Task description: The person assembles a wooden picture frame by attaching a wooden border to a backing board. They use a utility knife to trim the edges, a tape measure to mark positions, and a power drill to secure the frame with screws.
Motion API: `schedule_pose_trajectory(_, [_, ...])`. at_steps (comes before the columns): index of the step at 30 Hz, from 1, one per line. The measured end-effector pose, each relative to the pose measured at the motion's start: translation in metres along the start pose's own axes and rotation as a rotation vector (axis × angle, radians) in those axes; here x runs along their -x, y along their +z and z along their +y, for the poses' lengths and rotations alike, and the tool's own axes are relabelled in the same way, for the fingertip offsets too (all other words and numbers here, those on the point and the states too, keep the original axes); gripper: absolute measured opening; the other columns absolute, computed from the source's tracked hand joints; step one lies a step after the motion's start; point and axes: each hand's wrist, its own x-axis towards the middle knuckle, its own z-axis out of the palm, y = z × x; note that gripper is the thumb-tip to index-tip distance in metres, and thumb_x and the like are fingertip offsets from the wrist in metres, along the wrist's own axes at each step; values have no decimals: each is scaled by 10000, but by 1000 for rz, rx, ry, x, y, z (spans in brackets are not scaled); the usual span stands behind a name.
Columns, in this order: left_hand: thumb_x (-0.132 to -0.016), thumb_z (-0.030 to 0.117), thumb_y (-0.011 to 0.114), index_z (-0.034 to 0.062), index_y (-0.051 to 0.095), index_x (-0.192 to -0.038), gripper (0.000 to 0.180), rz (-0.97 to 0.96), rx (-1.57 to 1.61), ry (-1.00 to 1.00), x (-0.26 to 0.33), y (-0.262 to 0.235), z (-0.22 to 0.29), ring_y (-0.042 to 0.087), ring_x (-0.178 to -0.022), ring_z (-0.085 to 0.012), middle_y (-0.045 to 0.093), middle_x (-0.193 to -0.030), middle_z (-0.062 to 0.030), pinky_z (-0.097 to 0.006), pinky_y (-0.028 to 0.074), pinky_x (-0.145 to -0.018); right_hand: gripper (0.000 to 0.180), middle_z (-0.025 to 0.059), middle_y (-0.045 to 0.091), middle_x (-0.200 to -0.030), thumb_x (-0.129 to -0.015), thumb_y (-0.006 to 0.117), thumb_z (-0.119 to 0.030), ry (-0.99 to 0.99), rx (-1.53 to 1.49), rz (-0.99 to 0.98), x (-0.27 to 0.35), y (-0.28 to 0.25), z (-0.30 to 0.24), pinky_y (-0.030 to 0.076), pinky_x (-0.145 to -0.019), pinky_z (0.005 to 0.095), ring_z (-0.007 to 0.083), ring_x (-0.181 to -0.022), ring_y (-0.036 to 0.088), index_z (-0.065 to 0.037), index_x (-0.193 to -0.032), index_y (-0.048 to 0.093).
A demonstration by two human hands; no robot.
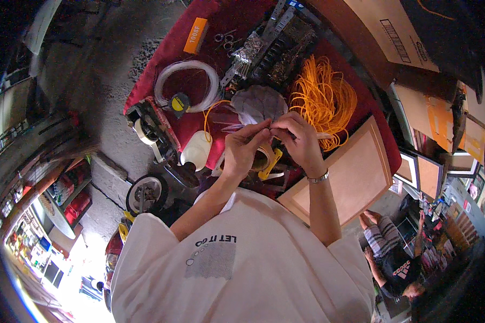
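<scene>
My left hand (241, 149) and my right hand (300, 141) meet over the near part of the red-covered table (145, 81). Thumb and forefinger of each are pinched together, fingertips almost touching. Whatever is between them is too small to make out. Below the hands lie a tan tape roll (262, 158), partly hidden, and a yellow-handled tool (271, 164). Just beyond them sits a grey bundle (257, 103) that looks like cloth or plastic. A large tangle of orange cord (322, 99) lies to the right, and a loop of similar cord (206, 121) curves beside a white bottle (197, 151) at left.
Farther left are a coil of clear line (160, 86), a tape measure (179, 104), a tape dispenser (145, 132) and an orange box (196, 35). Metal hardware (277, 51) piles up at the back. A framed brown board (346, 175) leans near my right forearm. Another person (396, 258) is at lower right.
</scene>
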Motion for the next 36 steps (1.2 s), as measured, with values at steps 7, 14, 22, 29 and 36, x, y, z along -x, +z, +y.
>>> schedule_pose_trajectory(7, [-932, 45, 645, -60, 653, -1146, 239, -12, -161, 89, 10, 2, 14, 677, -906, -130, 717, -1036, -112, -246, 531, -839, 56, 128, 637, -904, -864, 649, 9, 6, 23, -160, -12, -4, -6, 512, -735, 363, 293, -832, 645, 2, -915, 628])
schedule_pose_trajectory(14, [-947, 62, 628, -68, 655, -1094, 199, -90, -119, -37, 10, -13, -9, 678, -908, -143, 714, -995, -112, -271, 548, -838, 127, 128, 667, -975, -879, 625, -85, 93, 711, 76, -90, 0, 77, 468, -894, 450, 285, -966, 636, -56, -996, 661])
schedule_pose_trajectory(22, [-965, 97, 612, -52, 662, -1101, 208, -105, -94, -38, 27, -22, -13, 672, -886, -126, 710, -987, -93, -260, 556, -822, 171, 123, 661, -1032, -865, 612, -89, 123, 1004, -11, -120, 26, 119, 440, -922, 503, 328, -1024, 612, -67, -1032, 643])
schedule_pose_trajectory(29, [-976, 95, 598, -39, 638, -1128, 207, -36, -122, -1, 26, -28, -20, 662, -934, -150, 688, -1029, -92, -287, 543, -863, 178, 133, 673, -1009, -853, 667, -99, 89, 612, 162, -111, 15, 123, 518, -788, 406, 311, -924, 650, -30, -1009, 614])
schedule_pose_trajectory(36, [-982, 85, 585, -10, 596, -1076, 134, 4, -5, -9, 22, -27, -16, 668, -898, -170, 683, -1027, -115, -305, 552, -831, 105, 103, 689, -921, -952, 619, -104, 288, -530, 275, -74, 11, 79, 545, -710, 306, 197, -828, 681, -22, -1012, 590])
